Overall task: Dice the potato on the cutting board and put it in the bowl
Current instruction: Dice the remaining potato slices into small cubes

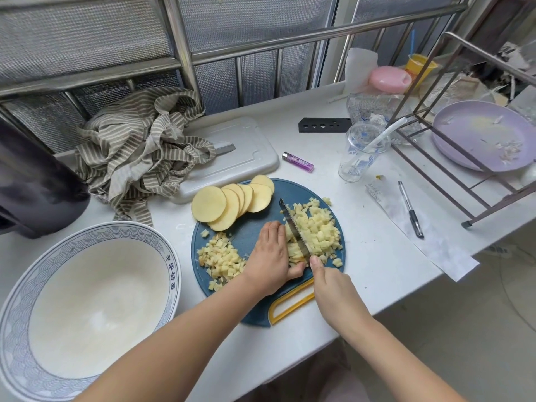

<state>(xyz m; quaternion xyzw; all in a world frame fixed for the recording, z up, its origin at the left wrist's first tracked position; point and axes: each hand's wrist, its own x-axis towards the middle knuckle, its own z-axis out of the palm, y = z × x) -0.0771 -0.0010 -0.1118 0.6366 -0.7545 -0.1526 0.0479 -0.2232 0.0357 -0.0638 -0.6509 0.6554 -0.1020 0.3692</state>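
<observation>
Characters [171,271], blue, on bowl [95,309] rim

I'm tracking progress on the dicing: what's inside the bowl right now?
The bowl shows only its bare white inside, with nothing lying in it. The left forearm covers its lower right rim, so that strip cannot be seen.

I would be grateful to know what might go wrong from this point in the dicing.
1. The left hand holds the potato right against the knife that the right hand grips; a slip might nick the fingers.
2. The dice heap reaches the right edge of the board, so pieces may spill onto the counter.
3. The slices overhang its far edge and might slide off.
</observation>
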